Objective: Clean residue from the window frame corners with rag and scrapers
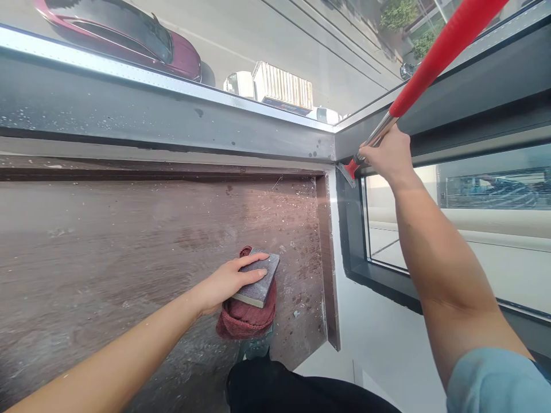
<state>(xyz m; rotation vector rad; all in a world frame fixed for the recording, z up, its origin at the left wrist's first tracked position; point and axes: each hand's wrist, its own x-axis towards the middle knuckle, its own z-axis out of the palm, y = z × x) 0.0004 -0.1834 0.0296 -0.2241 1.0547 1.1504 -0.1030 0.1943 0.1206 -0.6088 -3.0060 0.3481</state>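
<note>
While it lies flat and spread, the left hand [228,281] presses down on a single grey rectangular sanding block [259,279], fingers laid over its top rather than wrapped round it. That hold pins the block and looks like it steadies the person leaning in. Beneath the block sits one crumpled dark-red cloth [245,318], bunched on the dusty brown wooden sill [107,258], which is speckled with pale flecks toward its right end. Further right, the right hand [387,158] is closed tight round the metal shaft of one long scraper with a red handle [443,40], gripping low near the head, seemingly for firm control of the tip. The scraper's small blade [346,173] meets the corner where the grey metal window frame [172,120] turns. Through the glass, two vehicles stand out on the street below: one dark-red car [129,34] and one white truck [275,86].
</note>
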